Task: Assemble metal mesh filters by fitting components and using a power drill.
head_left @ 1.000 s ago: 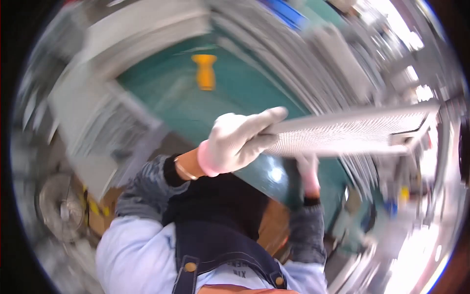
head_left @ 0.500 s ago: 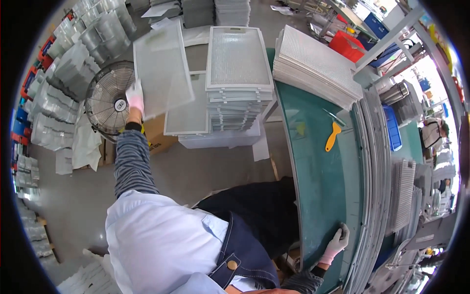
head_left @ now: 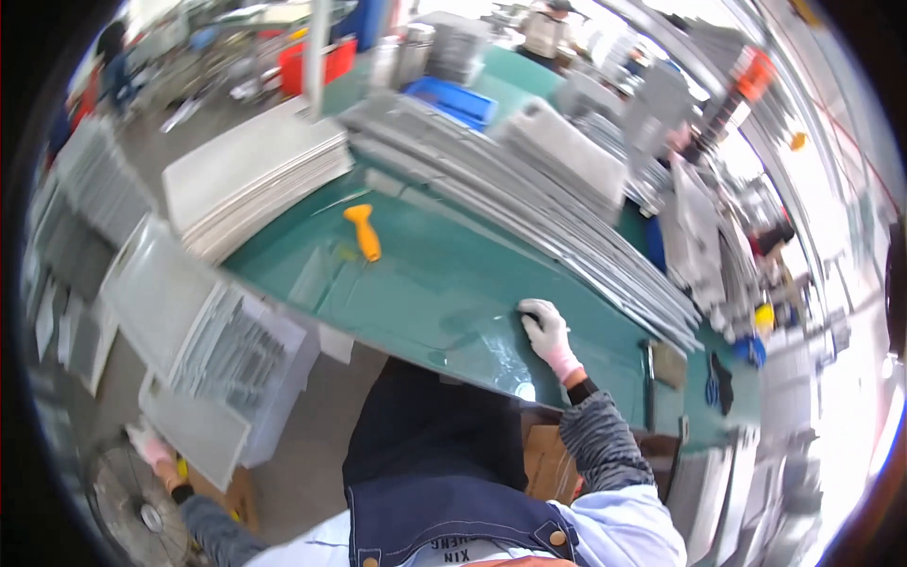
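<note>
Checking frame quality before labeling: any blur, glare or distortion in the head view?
Head view: motion blur smears the rim and far clutter; fisheye bends the green table edge; glare spot near the right hand; blown-out brightness on the right; left hand soft at the lower-left rim.

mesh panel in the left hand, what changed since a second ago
A second ago both hands gripped the mesh panel in front of the person. The right hand then let go and now rests flat on the green table. The left hand swung the panel out to the left and now has it low beside the stack of panels, above the fan. The orange scraper stayed on the table.
</note>
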The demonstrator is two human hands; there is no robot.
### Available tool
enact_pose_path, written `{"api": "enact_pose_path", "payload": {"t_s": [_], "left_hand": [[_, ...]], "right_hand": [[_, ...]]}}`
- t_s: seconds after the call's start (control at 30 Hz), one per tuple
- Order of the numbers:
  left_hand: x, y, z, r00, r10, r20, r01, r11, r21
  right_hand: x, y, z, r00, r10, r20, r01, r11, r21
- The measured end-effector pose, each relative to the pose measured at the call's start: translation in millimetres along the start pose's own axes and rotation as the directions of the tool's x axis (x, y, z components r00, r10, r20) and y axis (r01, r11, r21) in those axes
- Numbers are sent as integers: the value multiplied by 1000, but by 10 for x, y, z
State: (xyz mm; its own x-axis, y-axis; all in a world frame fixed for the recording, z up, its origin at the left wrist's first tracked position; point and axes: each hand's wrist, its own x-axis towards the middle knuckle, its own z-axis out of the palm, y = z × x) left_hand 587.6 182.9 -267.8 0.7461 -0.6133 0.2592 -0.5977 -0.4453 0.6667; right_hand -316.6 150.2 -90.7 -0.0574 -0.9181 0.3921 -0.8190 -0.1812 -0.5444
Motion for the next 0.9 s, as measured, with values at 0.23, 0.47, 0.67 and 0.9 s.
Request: {"api": "enact_pose_path", "payload": {"t_s": [0.23,0.47,0.67,0.9], "left_hand": [[-193,4785,-576,709,704,37,-677,695,-242],[-637,6569,1081,268,803,533,-941,336,-34],[-826,6874,1615,352,591,726,-909,400,115],[-805,6977,1561,329,625,708,-917,390,83]], "right_hand": [[-59,161,-266,900,322,292,-416,834,363],[608,329,-1213,986,154,61,-157,987,39],[1397,785,-1920,993,113,-17,-114,988,-105],[2154,2243,-1623,908,404,115,-294,807,-513]]}}
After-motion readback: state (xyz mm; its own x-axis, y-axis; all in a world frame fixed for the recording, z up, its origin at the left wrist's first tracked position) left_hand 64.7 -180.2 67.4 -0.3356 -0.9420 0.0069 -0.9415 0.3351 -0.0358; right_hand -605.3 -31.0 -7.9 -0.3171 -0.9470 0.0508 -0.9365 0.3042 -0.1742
